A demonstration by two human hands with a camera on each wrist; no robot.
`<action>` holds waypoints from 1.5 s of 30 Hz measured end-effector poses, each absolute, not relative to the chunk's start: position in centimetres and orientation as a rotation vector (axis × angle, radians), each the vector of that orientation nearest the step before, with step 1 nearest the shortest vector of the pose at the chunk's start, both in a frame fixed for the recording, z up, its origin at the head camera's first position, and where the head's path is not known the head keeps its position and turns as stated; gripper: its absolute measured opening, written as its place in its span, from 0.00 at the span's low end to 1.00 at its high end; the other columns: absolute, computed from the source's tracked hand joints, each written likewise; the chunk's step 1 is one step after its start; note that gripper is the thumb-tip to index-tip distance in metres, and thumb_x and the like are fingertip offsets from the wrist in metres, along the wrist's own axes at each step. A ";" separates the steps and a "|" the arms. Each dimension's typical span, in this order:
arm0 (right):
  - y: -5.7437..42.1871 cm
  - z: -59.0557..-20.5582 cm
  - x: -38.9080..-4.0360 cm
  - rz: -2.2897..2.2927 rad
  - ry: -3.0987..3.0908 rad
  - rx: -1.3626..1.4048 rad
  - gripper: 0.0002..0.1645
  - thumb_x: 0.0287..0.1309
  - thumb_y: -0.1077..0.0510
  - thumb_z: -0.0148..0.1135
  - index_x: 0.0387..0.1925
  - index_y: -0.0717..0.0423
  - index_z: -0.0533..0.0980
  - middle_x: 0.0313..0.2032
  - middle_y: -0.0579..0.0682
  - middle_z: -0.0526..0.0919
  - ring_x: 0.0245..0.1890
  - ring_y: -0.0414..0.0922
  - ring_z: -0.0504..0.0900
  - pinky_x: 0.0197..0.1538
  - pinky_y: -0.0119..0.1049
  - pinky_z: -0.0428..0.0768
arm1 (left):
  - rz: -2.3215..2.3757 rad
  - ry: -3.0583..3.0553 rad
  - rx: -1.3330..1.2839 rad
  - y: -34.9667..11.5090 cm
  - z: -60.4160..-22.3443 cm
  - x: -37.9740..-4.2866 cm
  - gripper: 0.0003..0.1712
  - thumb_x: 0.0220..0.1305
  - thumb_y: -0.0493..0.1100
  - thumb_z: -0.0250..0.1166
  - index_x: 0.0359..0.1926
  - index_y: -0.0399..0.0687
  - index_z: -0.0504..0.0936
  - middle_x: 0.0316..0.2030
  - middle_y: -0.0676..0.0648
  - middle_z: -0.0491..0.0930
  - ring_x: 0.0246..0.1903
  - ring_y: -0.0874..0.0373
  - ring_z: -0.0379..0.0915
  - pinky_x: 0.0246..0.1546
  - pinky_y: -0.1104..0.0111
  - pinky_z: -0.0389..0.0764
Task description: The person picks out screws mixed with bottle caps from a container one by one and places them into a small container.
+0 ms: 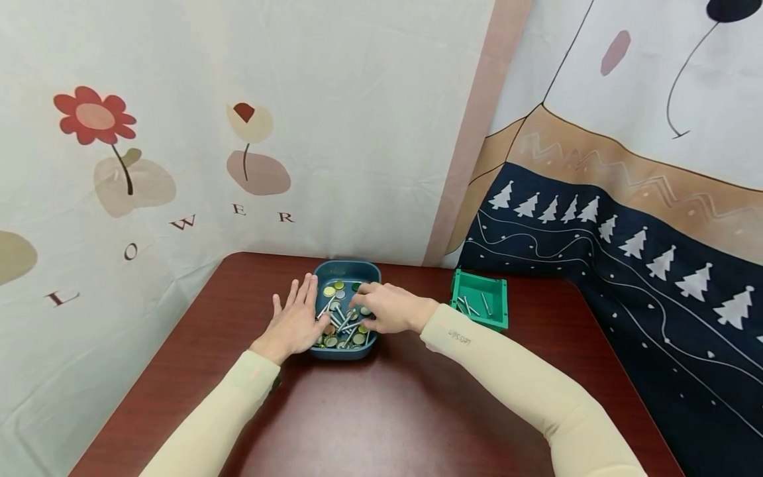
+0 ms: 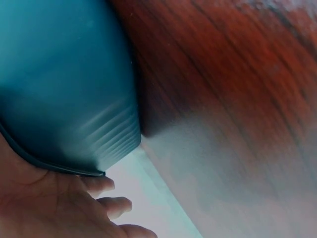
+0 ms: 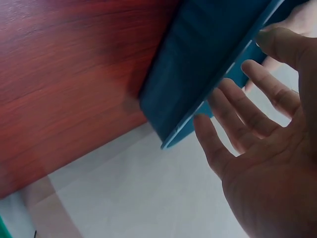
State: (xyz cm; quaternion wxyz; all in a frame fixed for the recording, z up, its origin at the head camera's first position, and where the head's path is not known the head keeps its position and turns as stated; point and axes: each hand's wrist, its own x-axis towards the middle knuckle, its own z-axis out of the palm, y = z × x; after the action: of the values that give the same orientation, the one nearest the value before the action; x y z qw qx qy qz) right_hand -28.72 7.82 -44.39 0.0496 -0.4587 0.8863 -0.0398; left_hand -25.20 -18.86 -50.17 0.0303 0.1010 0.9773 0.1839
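A blue tub [image 1: 342, 354] stands near the table's back edge. In it lie long silver screws [image 1: 344, 322] among round yellow and silver discs like coins [image 1: 330, 342]. My left hand [image 1: 291, 326] rests along the tub's left rim with straight, spread fingers; the left wrist view shows its palm against the rim of the tub [image 2: 69, 89]. Over the right side of the tub reaches my right hand [image 1: 395, 310], fingers slightly bent and apart. In the right wrist view that hand [image 3: 267, 158] shows no thing between fingers and thumb, its fingertips right at the rim.
To the right of the tub, a green tray [image 1: 498, 298] holds several screws [image 1: 467, 306]. The dark red wooden table [image 1: 369, 411] reaches back to a printed cloth [image 1: 357, 132] behind it.
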 end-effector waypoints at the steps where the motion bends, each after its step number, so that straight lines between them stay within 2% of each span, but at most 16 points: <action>1: 7.6 -44.6 -28.8 -0.105 2.690 -1.406 0.27 0.81 0.50 0.75 0.75 0.49 0.84 0.69 0.54 0.85 0.55 0.47 0.93 0.60 0.39 0.93 | 0.566 3.013 0.311 -18.9 -50.2 -25.2 0.55 0.91 0.58 0.55 0.97 0.39 0.35 0.97 0.36 0.32 0.96 0.28 0.28 0.88 0.18 0.35; 8: 5.8 -45.1 -28.8 0.018 2.620 -1.408 0.33 0.83 0.49 0.72 0.82 0.48 0.80 0.81 0.54 0.80 0.74 0.49 0.88 0.72 0.42 0.90 | 0.563 3.011 0.310 -18.9 -50.2 -25.1 0.55 0.91 0.59 0.55 0.97 0.40 0.35 0.97 0.37 0.31 0.96 0.29 0.28 0.88 0.18 0.36; 16: 4.1 -45.3 -28.8 0.097 2.555 -1.400 0.38 0.82 0.50 0.74 0.87 0.45 0.76 0.84 0.53 0.78 0.81 0.48 0.83 0.79 0.41 0.85 | 0.556 3.008 0.311 -18.9 -50.3 -25.2 0.55 0.92 0.59 0.55 0.97 0.40 0.34 0.97 0.37 0.30 0.96 0.29 0.27 0.88 0.18 0.36; 25: 3.0 -45.9 -29.0 0.175 2.531 -1.394 0.41 0.77 0.53 0.79 0.86 0.45 0.77 0.77 0.52 0.84 0.72 0.44 0.88 0.73 0.35 0.88 | 0.571 3.004 0.311 -18.8 -50.3 -25.1 0.55 0.92 0.59 0.55 0.97 0.40 0.35 0.97 0.37 0.31 0.96 0.29 0.27 0.88 0.18 0.35; 30: 2.7 -46.0 -29.0 0.168 2.557 -1.380 0.42 0.73 0.57 0.82 0.84 0.45 0.78 0.74 0.52 0.86 0.67 0.44 0.90 0.71 0.35 0.89 | 0.571 3.012 0.310 -18.9 -50.2 -25.0 0.55 0.92 0.59 0.55 0.97 0.40 0.35 0.97 0.37 0.32 0.96 0.29 0.27 0.88 0.18 0.35; 35: 2.6 -46.1 -29.1 0.174 2.581 -1.357 0.36 0.73 0.57 0.82 0.78 0.48 0.81 0.72 0.53 0.87 0.66 0.45 0.92 0.71 0.36 0.89 | 0.577 3.019 0.308 -18.9 -50.3 -25.0 0.55 0.92 0.60 0.55 0.97 0.40 0.36 0.97 0.36 0.33 0.96 0.29 0.28 0.88 0.18 0.36; 39: 2.6 -46.1 -29.3 0.135 2.571 -1.342 0.31 0.73 0.58 0.82 0.72 0.50 0.82 0.66 0.51 0.92 0.62 0.43 0.93 0.68 0.35 0.90 | 0.580 3.023 0.307 -18.9 -50.3 -25.0 0.54 0.92 0.59 0.55 0.97 0.39 0.37 0.97 0.36 0.34 0.96 0.28 0.29 0.88 0.18 0.36; 45: 2.6 -46.0 -29.3 0.094 2.548 -1.375 0.27 0.75 0.63 0.79 0.71 0.49 0.85 0.61 0.48 0.96 0.57 0.40 0.94 0.63 0.32 0.91 | 0.575 3.021 0.305 -18.9 -50.2 -25.0 0.55 0.91 0.60 0.55 0.97 0.40 0.37 0.97 0.36 0.33 0.96 0.29 0.29 0.88 0.18 0.37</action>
State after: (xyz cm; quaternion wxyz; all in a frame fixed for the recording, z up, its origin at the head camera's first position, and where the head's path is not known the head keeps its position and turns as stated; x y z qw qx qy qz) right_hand -29.29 2.62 -46.05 0.1220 -0.4710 0.8731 0.0321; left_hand -25.03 -18.93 -50.21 0.0256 0.0987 0.9772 0.1861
